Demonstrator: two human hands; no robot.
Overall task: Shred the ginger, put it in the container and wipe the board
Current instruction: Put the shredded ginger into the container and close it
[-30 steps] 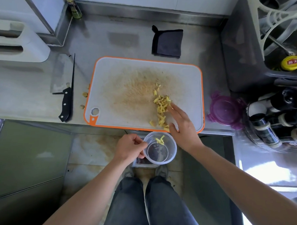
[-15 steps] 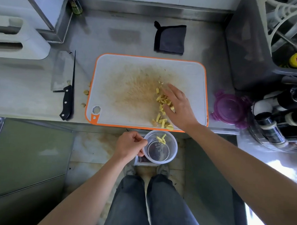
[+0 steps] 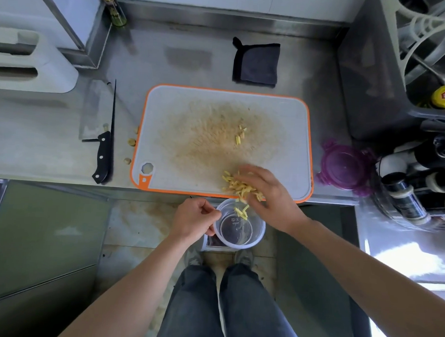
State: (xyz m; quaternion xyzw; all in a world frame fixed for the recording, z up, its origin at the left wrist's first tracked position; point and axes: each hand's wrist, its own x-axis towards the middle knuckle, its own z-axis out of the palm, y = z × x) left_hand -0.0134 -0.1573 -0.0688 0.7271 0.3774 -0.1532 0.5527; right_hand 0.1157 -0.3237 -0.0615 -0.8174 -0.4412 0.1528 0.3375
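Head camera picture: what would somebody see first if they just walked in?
Probably the white cutting board with an orange rim, stained brown in the middle. At its near edge the right hand pushes yellow ginger shreds toward the clear round plastic container, which the left hand holds by the rim. A black-handled cleaver lies left of the board.

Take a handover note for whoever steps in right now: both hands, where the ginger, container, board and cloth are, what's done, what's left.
Left hand grips the container by its rim, held below the counter edge.
Right hand open, fingers against the ginger pile at the board's near edge, above the container.
Done: ginger shredded; a few shreds in the container.
Left: pile and a small cluster mid-board to transfer; then wipe the stained board with the cloth behind it.
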